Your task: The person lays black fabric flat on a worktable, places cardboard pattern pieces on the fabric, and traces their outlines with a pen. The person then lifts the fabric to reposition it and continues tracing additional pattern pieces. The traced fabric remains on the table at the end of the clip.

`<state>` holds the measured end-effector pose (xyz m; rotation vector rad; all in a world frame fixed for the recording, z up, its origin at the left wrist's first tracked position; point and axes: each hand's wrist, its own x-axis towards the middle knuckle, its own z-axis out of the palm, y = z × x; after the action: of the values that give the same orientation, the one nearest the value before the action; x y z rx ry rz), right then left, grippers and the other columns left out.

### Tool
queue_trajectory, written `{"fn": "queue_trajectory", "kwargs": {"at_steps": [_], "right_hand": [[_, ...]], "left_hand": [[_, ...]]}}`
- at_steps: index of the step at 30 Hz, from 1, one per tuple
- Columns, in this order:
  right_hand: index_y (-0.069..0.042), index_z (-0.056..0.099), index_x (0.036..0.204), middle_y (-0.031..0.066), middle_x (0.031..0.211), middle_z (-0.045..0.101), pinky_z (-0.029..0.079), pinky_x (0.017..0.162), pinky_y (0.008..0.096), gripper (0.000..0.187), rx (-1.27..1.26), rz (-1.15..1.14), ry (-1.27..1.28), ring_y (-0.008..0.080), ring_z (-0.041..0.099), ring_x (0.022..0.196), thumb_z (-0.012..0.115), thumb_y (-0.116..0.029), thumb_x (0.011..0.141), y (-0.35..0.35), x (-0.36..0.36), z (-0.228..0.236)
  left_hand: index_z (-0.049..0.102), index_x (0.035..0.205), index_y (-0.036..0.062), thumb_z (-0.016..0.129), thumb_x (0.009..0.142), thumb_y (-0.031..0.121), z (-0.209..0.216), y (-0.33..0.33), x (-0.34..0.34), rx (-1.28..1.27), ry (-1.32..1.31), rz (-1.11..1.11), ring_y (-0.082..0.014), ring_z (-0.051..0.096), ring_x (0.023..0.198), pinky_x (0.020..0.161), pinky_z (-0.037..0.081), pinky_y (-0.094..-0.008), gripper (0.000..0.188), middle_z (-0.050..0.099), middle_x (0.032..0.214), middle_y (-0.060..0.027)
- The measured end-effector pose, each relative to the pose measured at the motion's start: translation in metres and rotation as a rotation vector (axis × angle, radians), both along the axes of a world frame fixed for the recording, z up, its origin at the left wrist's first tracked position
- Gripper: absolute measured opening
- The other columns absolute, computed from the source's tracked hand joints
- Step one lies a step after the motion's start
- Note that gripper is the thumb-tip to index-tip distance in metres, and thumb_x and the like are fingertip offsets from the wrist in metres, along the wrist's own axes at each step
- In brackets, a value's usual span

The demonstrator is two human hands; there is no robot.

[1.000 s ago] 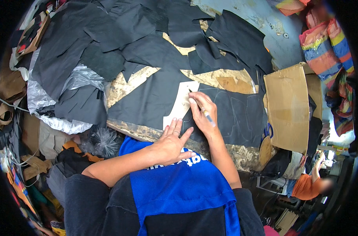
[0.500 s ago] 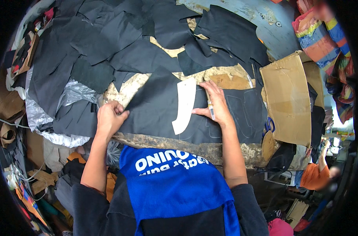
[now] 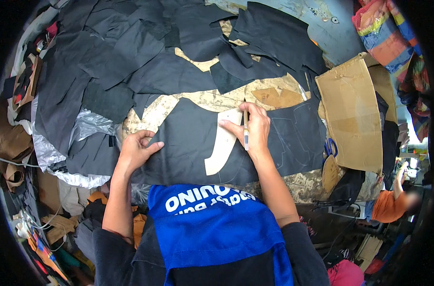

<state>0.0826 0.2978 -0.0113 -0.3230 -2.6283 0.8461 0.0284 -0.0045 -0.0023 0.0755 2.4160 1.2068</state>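
Observation:
A black leather sheet [image 3: 186,143] lies in front of me, reaching the near edge of the table. On it rests a white curved pattern piece [image 3: 219,151], longer than it is wide, with a hooked lower end. My right hand [image 3: 256,128] is closed on a slim pen [image 3: 246,125] with a clear lower end, its thumb pressing on the pattern's upper part. At the sheet's left edge my left hand [image 3: 138,151] grips the leather, thumb on top and fingers partly hidden. Thin pale outlines [image 3: 293,131] mark the leather to the right.
Overlapping black leather pieces [image 3: 117,52] cover the far side of the worn tabletop [image 3: 157,113]. Brown scraps [image 3: 278,97] lie beyond my right hand. A cardboard box [image 3: 348,114] and blue-handled scissors [image 3: 330,147] stand at the right. Another person [image 3: 387,206] is farther off, right.
The leather sheet has shifted toward me, its near edge now over the table's front rim. The pattern came along. My right thumb has moved onto the pattern.

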Motion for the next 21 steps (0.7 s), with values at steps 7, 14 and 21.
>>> {"fn": "queue_trajectory", "kwargs": {"at_steps": [7,14,21], "right_hand": [[-0.01,0.06,0.102,0.0089,0.102,0.062,0.036,0.088,0.0427,0.059,-0.039,-0.083,-0.06,0.0271,0.052,0.104,0.085,-0.031,0.053,0.021,0.025,-0.002],[-0.011,0.063,0.101,0.0154,0.108,0.058,0.04,0.093,0.0411,0.054,-0.027,0.171,0.018,0.031,0.053,0.107,0.085,-0.023,0.054,0.018,-0.001,-0.009],[-0.011,0.064,0.097,0.0161,0.113,0.058,0.035,0.097,0.0439,0.049,-0.035,0.318,0.135,0.0332,0.048,0.114,0.084,-0.029,0.056,0.0,-0.033,-0.02]], "left_hand": [[0.061,0.084,-0.0029,0.07,0.076,0.001,-0.01,0.016,-0.018,0.12,0.405,0.042,-0.0028,0.044,0.06,0.056,0.038,-0.0193,0.013,0.054,0.068,0.0036],[0.061,0.094,-0.0009,0.071,0.074,0.002,-0.015,0.028,-0.031,0.105,0.578,0.108,-0.0154,0.06,0.077,0.069,0.048,-0.0278,0.022,0.062,0.088,-0.0085],[0.063,0.103,0.0125,0.078,0.065,0.034,0.002,0.053,0.027,-0.198,0.681,-0.399,-0.0316,0.041,0.124,0.102,0.019,-0.0615,0.046,0.052,0.121,-0.0122]]}}
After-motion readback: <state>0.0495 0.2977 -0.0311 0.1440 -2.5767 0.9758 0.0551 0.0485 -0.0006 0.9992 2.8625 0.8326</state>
